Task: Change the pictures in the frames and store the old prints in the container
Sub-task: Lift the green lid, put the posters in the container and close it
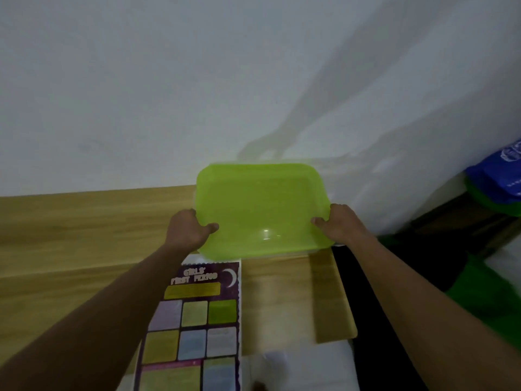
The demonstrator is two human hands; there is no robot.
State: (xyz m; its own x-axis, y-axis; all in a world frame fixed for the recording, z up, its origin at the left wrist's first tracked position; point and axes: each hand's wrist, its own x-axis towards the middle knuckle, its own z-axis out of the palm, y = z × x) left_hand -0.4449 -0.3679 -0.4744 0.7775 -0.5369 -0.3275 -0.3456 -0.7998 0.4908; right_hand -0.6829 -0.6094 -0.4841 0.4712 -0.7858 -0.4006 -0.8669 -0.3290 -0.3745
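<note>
one lime-green translucent rectangular plastic lid (262, 210). two bare grips: one left grip (186, 230) and one right grip (342, 225). one purple printed paper sheet (197, 320), carrying one yellow bar and two full rows of three coloured panels each. one light wooden worktop (70, 235). one blue plastic bag (499, 170). one white sheet (298, 368), too blurred to tell whether it is several.

Lime-green lid (262, 207), purple checkered print (194, 320)
</note>
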